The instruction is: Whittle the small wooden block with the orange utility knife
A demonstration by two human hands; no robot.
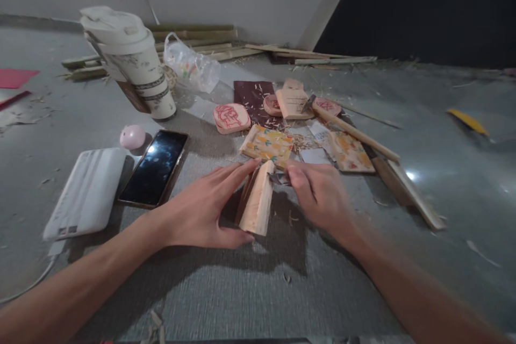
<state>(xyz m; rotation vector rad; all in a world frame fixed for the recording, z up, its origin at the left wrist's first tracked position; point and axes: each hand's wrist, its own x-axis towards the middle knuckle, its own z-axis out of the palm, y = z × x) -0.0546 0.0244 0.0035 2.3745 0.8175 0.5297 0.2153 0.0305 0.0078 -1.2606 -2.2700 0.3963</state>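
Note:
A pale wooden block (258, 201) stands on edge in front of me, slanting slightly away. My left hand (201, 204) grips it by the ends, thumb at the near end and fingertips at the far end. To its right, my right hand (318, 188) is closed around a small knife (280, 178). The dark blade touches the block's upper right edge near the far end; the handle is hidden in my fist. Just beyond my hands lies a patterned yellow packet (268, 142). Wood shavings are scattered around.
A phone (155, 169), a white power bank (91, 188) and a pink round object (133, 136) lie left. Behind stand a tumbler (133, 64) and a clear plastic cup (191, 64). A hammer (355, 131) and carved wooden pieces (231, 118) lie beyond; a yellow tool (467, 121) is far right.

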